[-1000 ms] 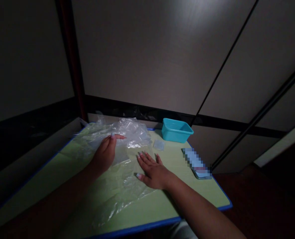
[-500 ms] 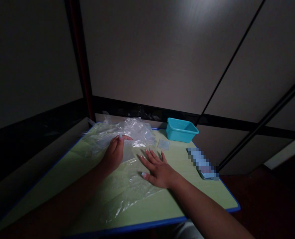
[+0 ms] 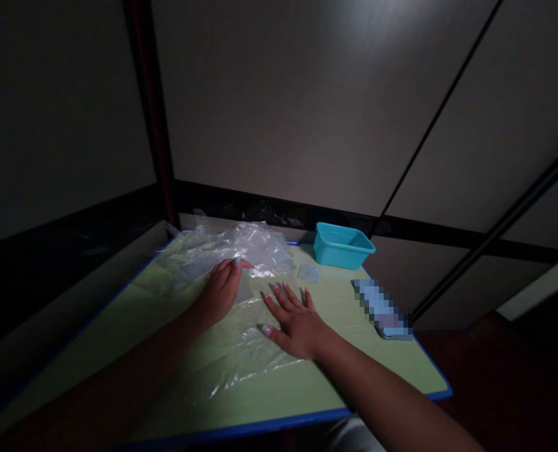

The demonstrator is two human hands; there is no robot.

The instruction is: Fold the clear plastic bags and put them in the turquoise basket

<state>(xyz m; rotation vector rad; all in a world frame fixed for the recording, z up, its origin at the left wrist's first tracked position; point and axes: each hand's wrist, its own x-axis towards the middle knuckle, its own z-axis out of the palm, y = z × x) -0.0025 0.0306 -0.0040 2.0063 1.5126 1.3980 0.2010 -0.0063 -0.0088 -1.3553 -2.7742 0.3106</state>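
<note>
My right hand (image 3: 300, 323) lies flat, fingers spread, on a clear plastic bag (image 3: 234, 376) smoothed out over the table. To its left, my left hand (image 3: 222, 289) is closed, thumb against the bent fingers, at the far edge of that bag. Whatever the left fingers pinch is hidden from view. Just beyond them rises a crumpled heap of clear plastic bags (image 3: 260, 242). A small flat translucent square packet (image 3: 309, 272) rests beyond my right fingertips.
A turquoise plastic basket (image 3: 339, 251) stands at the table's far right corner. Near the right edge lies a flat item blurred by pixels (image 3: 385, 311). The pale green table (image 3: 335, 376) has a blue rim, with panelled walls (image 3: 283, 125) behind it.
My left hand has shifted slightly right and down, nearer the flat bag. My right hand has slid a little left, still spread on the plastic.
</note>
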